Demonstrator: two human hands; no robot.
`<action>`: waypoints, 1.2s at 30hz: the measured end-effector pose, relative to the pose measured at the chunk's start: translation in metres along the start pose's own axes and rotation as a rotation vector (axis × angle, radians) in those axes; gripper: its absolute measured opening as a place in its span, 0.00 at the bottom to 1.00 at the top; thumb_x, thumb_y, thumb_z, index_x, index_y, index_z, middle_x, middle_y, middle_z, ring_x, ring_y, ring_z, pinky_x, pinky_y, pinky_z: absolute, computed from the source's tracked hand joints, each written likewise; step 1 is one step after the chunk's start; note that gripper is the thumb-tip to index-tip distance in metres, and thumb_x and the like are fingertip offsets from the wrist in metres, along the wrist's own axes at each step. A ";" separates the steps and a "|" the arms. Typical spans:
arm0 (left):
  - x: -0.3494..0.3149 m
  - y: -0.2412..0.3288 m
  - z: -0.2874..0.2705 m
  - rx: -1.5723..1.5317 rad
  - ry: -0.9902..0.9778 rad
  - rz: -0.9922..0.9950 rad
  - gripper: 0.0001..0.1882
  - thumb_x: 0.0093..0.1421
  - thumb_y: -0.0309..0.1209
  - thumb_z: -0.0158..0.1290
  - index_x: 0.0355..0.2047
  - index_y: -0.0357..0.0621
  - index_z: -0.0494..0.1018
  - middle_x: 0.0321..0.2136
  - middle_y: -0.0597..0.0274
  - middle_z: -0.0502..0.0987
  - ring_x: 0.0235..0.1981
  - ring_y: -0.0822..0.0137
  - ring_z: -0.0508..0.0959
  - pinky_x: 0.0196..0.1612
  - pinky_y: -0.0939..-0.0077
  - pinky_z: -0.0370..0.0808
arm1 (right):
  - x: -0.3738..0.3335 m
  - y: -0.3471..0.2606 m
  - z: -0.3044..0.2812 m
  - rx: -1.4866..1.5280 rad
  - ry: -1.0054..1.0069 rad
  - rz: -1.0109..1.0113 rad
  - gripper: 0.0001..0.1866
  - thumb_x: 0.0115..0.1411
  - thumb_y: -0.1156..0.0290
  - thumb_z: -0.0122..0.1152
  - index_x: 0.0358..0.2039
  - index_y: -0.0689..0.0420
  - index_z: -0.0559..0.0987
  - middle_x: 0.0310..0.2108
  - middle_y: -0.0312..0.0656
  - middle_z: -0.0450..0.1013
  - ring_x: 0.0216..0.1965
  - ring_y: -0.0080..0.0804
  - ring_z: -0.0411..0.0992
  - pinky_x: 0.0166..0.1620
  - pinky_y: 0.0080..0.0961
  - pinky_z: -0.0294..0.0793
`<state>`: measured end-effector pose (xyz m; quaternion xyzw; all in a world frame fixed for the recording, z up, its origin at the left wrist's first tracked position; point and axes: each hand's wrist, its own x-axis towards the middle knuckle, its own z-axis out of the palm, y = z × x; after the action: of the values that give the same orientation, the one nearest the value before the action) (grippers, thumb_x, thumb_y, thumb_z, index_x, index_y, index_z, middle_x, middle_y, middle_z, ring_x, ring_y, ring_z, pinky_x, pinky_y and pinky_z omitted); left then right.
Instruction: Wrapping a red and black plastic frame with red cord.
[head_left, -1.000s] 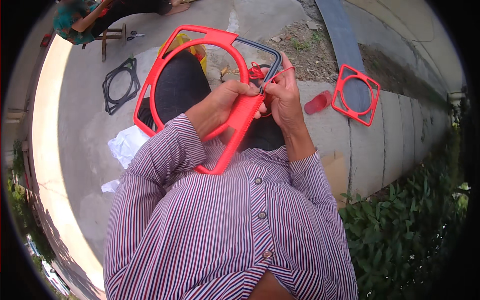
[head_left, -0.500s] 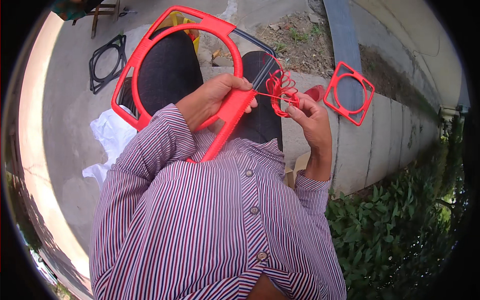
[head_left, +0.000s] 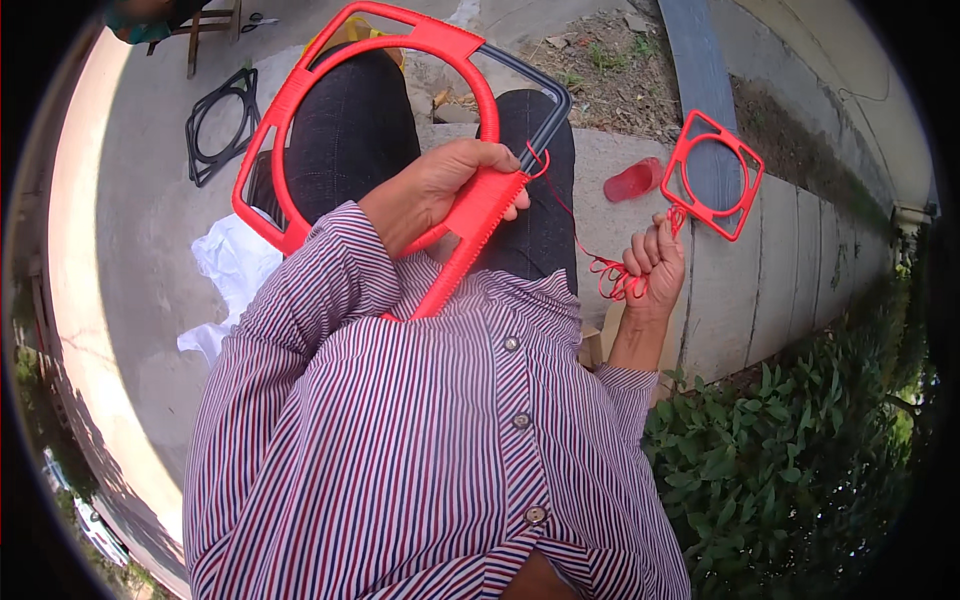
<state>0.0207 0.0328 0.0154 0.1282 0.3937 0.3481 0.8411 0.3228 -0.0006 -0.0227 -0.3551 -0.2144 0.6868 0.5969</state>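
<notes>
Across my lap lies a large four-sided frame [head_left: 290, 98] with a ring inside, mostly wrapped in red cord. Its far right corner shows bare dark grey rods [head_left: 548, 85]. My left hand [head_left: 450, 185] grips the wrapped lower right side, thumb on top near where the wrapping stops. A loose loop of red cord [head_left: 538, 160] stands at that spot and a strand runs from it toward the right. Out to the right, my right hand [head_left: 655, 265] is closed around a bundle of red cord [head_left: 615, 275], with loops hanging out on both sides of the fist.
A smaller red frame with a ring [head_left: 741, 200] and a red slipper-like item [head_left: 634, 180] lie at the right. On the left are a dark unwrapped frame [head_left: 195, 130] and a white cloth or bag [head_left: 235, 265]. Scissors [head_left: 262, 20] lie far off; leafy bushes [head_left: 760, 450] grow at lower right.
My right hand has moved away to the right with the cord bundle, drawing out a longer strand. My left hand keeps its hold on the frame.
</notes>
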 end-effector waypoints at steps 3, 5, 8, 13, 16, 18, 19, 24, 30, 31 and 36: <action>0.002 -0.004 -0.004 0.002 0.002 0.021 0.08 0.54 0.26 0.53 0.32 0.36 0.68 0.25 0.45 0.76 0.23 0.58 0.80 0.26 0.68 0.81 | 0.002 0.040 0.072 -0.128 -0.083 0.127 0.12 0.67 0.65 0.49 0.36 0.60 0.76 0.15 0.25 0.53 0.15 0.14 0.50 0.17 0.14 0.50; 0.000 -0.002 -0.005 -0.008 -0.007 0.045 0.08 0.54 0.26 0.53 0.32 0.35 0.68 0.26 0.45 0.76 0.23 0.58 0.80 0.26 0.68 0.81 | 0.004 0.056 0.086 -0.739 -0.285 0.130 0.12 0.65 0.64 0.52 0.38 0.61 0.76 0.16 0.25 0.57 0.17 0.12 0.53 0.20 0.13 0.51; -0.006 -0.001 -0.007 -0.047 0.038 0.068 0.09 0.55 0.27 0.53 0.33 0.35 0.68 0.27 0.47 0.76 0.23 0.58 0.80 0.25 0.68 0.81 | -0.017 0.048 0.072 -0.632 -0.137 0.187 0.12 0.63 0.64 0.55 0.38 0.61 0.76 0.17 0.26 0.60 0.20 0.12 0.56 0.23 0.13 0.53; -0.004 -0.003 -0.001 -0.063 0.058 0.131 0.08 0.55 0.27 0.52 0.33 0.37 0.68 0.24 0.51 0.73 0.23 0.59 0.80 0.23 0.65 0.81 | -0.036 0.054 0.052 -0.803 -0.251 0.014 0.07 0.61 0.68 0.56 0.32 0.58 0.74 0.17 0.25 0.58 0.19 0.10 0.54 0.21 0.12 0.51; -0.003 -0.008 -0.007 -0.005 0.034 0.064 0.08 0.54 0.27 0.53 0.31 0.38 0.68 0.25 0.50 0.73 0.23 0.58 0.79 0.23 0.65 0.81 | -0.025 0.051 0.042 -0.421 -0.139 0.175 0.07 0.62 0.67 0.55 0.30 0.55 0.71 0.16 0.25 0.57 0.16 0.10 0.53 0.20 0.10 0.48; 0.000 -0.009 -0.010 0.002 0.044 0.062 0.07 0.53 0.27 0.53 0.30 0.39 0.67 0.25 0.50 0.73 0.22 0.58 0.79 0.24 0.65 0.81 | -0.004 0.043 0.037 -0.487 -0.092 0.259 0.07 0.61 0.67 0.55 0.32 0.56 0.72 0.17 0.26 0.58 0.17 0.11 0.53 0.20 0.11 0.49; 0.002 -0.010 -0.012 0.000 0.060 0.067 0.07 0.52 0.26 0.53 0.30 0.39 0.67 0.26 0.51 0.73 0.22 0.58 0.79 0.24 0.65 0.81 | 0.009 0.037 0.034 -0.556 -0.054 0.352 0.07 0.61 0.67 0.54 0.33 0.57 0.73 0.18 0.26 0.60 0.17 0.11 0.53 0.20 0.11 0.50; 0.004 -0.010 -0.011 0.021 0.106 0.048 0.10 0.54 0.28 0.48 0.36 0.39 0.69 0.30 0.51 0.74 0.29 0.62 0.78 0.31 0.68 0.79 | 0.064 0.004 0.054 -0.904 -0.072 -0.148 0.10 0.61 0.69 0.51 0.41 0.58 0.74 0.19 0.29 0.61 0.18 0.14 0.56 0.21 0.13 0.54; 0.012 -0.025 -0.010 0.089 0.302 0.666 0.32 0.53 0.29 0.49 0.58 0.36 0.55 0.43 0.56 0.72 0.37 0.68 0.72 0.47 0.73 0.71 | 0.069 0.026 0.142 -1.631 -0.478 -0.602 0.13 0.56 0.70 0.57 0.42 0.56 0.77 0.27 0.37 0.70 0.30 0.27 0.70 0.32 0.24 0.69; 0.011 -0.026 -0.007 0.097 0.293 0.662 0.32 0.53 0.29 0.49 0.58 0.36 0.55 0.43 0.56 0.72 0.37 0.68 0.72 0.47 0.73 0.71 | 0.072 0.028 0.144 -1.852 -0.644 -0.663 0.13 0.54 0.71 0.59 0.42 0.55 0.77 0.31 0.40 0.72 0.35 0.30 0.73 0.36 0.26 0.71; 0.014 -0.022 -0.021 -0.076 -0.009 0.380 0.27 0.54 0.30 0.48 0.54 0.32 0.61 0.43 0.49 0.73 0.44 0.60 0.75 0.50 0.68 0.71 | 0.074 0.040 0.118 -1.429 -0.392 -0.868 0.11 0.49 0.71 0.63 0.35 0.55 0.78 0.39 0.41 0.73 0.39 0.37 0.72 0.39 0.29 0.72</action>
<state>0.0220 0.0257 -0.0174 0.1698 0.3452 0.5147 0.7662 0.2059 0.0785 0.0085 -0.4072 -0.8117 0.1468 0.3922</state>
